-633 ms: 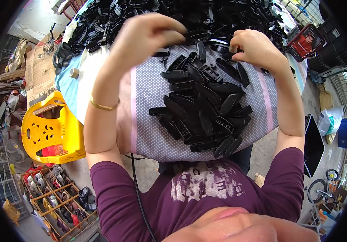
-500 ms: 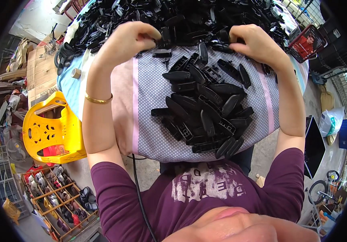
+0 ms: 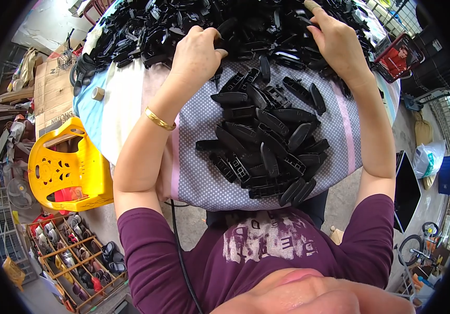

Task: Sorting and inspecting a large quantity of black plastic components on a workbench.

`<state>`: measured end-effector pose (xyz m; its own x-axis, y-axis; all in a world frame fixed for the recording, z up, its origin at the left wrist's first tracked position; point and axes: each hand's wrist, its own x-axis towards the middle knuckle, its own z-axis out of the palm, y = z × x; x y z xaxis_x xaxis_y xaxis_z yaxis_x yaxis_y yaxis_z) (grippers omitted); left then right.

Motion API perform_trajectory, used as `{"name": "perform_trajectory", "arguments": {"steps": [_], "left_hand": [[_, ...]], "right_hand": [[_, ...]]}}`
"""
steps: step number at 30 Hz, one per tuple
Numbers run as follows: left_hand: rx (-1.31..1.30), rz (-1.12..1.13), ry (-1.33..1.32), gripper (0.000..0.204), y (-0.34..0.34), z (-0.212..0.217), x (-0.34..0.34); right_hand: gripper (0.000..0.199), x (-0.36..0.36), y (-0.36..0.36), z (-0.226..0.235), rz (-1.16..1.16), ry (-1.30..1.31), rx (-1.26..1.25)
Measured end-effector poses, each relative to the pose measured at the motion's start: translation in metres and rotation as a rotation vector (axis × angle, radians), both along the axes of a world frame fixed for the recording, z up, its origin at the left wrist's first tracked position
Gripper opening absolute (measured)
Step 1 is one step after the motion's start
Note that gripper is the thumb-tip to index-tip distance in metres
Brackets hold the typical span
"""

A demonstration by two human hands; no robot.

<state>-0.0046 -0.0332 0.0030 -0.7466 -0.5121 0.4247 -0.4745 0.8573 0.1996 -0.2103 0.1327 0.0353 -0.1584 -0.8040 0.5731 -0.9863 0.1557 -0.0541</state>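
A large heap of black plastic pieces (image 3: 146, 31) covers the far part of the cloth-covered table. My left hand (image 3: 196, 56), with a gold bangle on its wrist, reaches to the heap's near edge. Its finger and thumb are bent round a dark piece that partly blends into the heap. Farther right, my right hand (image 3: 336, 44) is over the heap with thumb and forefinger spread apart among the pieces; no held piece can be made out. Closer to me lies a smaller pile of long, curved black plastic pieces (image 3: 269, 159), some showing a slotted inner side.
The dotted cloth (image 3: 193, 178) hangs over the table's near edge by my lap. A yellow plastic chair (image 3: 52, 172) stands at the left, above a shoe rack (image 3: 73, 261). A small tape roll (image 3: 98, 93) sits on the table's left. A black cable (image 3: 178, 246) runs down my front.
My left hand has moved right and turned along the heap's near edge. My right hand has moved farther away over the heap, and its fingers have spread. The near pile looks the same.
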Motion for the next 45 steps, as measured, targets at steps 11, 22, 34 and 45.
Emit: {"name": "perform_trajectory", "arguments": {"steps": [11,22,34,45], "left_hand": [[1.233,-0.398,0.682,0.026,0.003,0.008,-0.006],[1.515,-0.598,0.719,0.031,0.027,0.004,-0.011],[1.506,-0.512,0.769,0.024,0.034,0.006,-0.009],[1.475,-0.518,0.862,0.026,0.049,0.009,-0.010]], "right_hand": [[0.034,0.011,-0.011,0.005,0.213,-1.572,-0.120],[0.031,0.038,-0.014,-0.014,0.655,-1.504,-0.032],[0.028,0.056,-0.010,-0.021,0.568,-1.470,-0.118],[0.025,0.065,-0.009,-0.022,0.456,-1.177,-0.155]]}}
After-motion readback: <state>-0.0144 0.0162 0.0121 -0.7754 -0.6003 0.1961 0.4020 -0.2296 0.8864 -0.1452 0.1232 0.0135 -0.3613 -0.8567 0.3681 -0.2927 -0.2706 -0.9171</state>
